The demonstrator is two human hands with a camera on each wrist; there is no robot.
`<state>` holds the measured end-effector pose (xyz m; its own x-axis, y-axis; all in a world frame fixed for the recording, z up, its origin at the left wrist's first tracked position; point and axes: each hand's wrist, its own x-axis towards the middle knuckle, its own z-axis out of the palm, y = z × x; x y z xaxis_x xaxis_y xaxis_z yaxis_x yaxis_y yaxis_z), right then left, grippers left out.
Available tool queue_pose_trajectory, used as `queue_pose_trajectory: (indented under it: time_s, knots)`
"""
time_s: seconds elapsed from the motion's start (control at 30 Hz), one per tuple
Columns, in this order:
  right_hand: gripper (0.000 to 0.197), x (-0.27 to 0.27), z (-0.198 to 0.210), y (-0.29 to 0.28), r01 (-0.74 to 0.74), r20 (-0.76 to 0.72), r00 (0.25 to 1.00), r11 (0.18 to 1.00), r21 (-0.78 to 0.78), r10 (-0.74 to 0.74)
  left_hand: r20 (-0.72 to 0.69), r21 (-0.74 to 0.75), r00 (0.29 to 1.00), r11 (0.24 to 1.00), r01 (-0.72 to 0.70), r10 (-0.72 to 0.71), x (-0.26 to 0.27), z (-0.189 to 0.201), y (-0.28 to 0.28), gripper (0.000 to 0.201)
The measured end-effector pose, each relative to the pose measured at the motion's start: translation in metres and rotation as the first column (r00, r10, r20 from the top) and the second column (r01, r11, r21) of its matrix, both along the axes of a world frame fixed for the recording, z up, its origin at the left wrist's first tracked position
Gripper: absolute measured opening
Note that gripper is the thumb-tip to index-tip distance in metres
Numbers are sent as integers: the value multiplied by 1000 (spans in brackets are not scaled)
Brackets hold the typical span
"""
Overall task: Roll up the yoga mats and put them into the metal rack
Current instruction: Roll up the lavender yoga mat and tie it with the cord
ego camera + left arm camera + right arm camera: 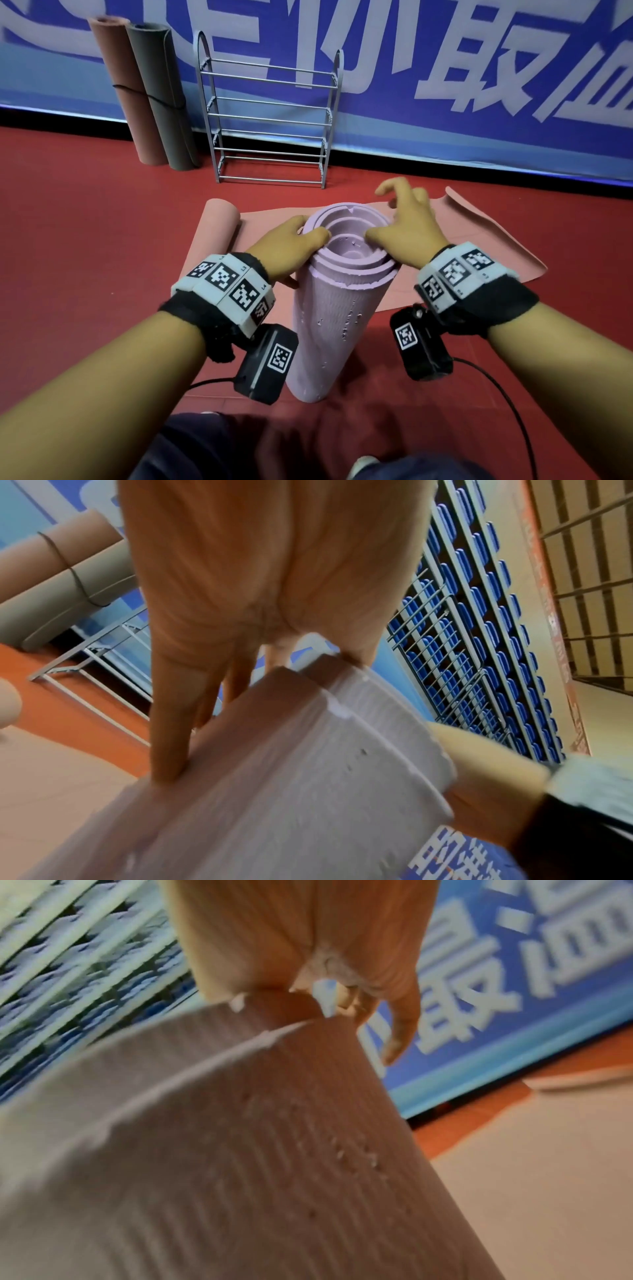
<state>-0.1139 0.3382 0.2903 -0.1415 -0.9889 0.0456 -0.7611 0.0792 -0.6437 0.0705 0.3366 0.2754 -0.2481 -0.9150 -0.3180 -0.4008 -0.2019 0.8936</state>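
Note:
A rolled purple yoga mat stands on end on the red floor right in front of me; its coils show at the top. My left hand grips its upper left side, thumb over the rim and fingers down the outside of the mat. My right hand has only its thumb on the right rim; its fingers are spread and lifted off the mat. The empty metal rack stands against the wall behind. A pink mat, rolled at its left end, lies flat beyond the purple one.
Two rolled mats, one pink and one grey, lean on the blue banner wall left of the rack, bound with a black cord. Cables trail from the wrist cameras across the floor. My knees are at the bottom edge.

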Motion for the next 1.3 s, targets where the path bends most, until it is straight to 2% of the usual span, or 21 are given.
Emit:
queue_pose_trajectory:
  time_s: [0.1,0.2,0.23,0.3,0.4,0.47,0.5,0.6,0.67,0.7,0.73,0.87,0.93,1.03,1.1,1.2,1.3]
  knots:
    - [63,4,-5,2,-14,337,939,969,248,-72,-91,145,990,985,-90,104,2,-8,13,86]
    - [61,9,-11,-1,-85,408,912,956,281,-38,-137,238,989,971,-24,58,-3,-8,24,102]
    - [52,14,-4,4,-113,405,914,954,277,-9,-136,226,988,974,-35,67,-4,-6,23,99]
    - [39,15,6,10,-111,427,903,935,338,-47,-123,186,986,978,-91,115,0,1,16,77]
    - [38,9,11,14,-110,431,899,915,388,-75,-46,136,992,985,-109,116,7,15,7,49]
    - [34,12,10,15,-138,340,941,910,390,-3,12,110,997,991,-80,79,7,22,7,40]
    - [40,14,9,15,-139,290,957,913,383,24,30,102,997,992,-72,69,5,23,6,38]
    - [61,12,0,-2,-101,241,970,936,338,17,113,25,991,997,-68,65,-1,15,-2,42]
    - [79,7,-10,-24,-83,287,958,935,346,-21,131,-13,989,997,-73,74,-6,3,-18,44]
    - [82,2,-16,-37,-91,319,947,933,348,-26,123,-16,989,997,-79,80,-9,-2,-26,42]
    - [78,0,-18,-47,-100,340,940,933,345,-26,110,-22,990,996,-81,83,-11,-5,-36,40]
    - [39,-8,-19,-71,-103,323,947,951,293,3,61,-2,993,995,-98,98,-13,-4,-69,35]
    - [38,-9,-16,-71,-141,321,946,946,292,42,63,2,993,995,-97,97,-14,1,-72,36]
    - [25,-12,-6,-59,-92,276,961,953,290,9,82,15,995,998,-63,62,-19,8,-68,38]
    - [22,-15,1,-47,-54,265,964,956,289,-25,94,39,993,997,-69,65,-25,13,-61,41]
    - [29,-16,10,-30,-40,268,962,945,324,-52,109,86,989,990,-111,101,-35,22,-46,44]
    - [32,-17,13,-20,-3,337,931,922,387,-139,74,156,982,970,-185,175,-42,27,-37,53]
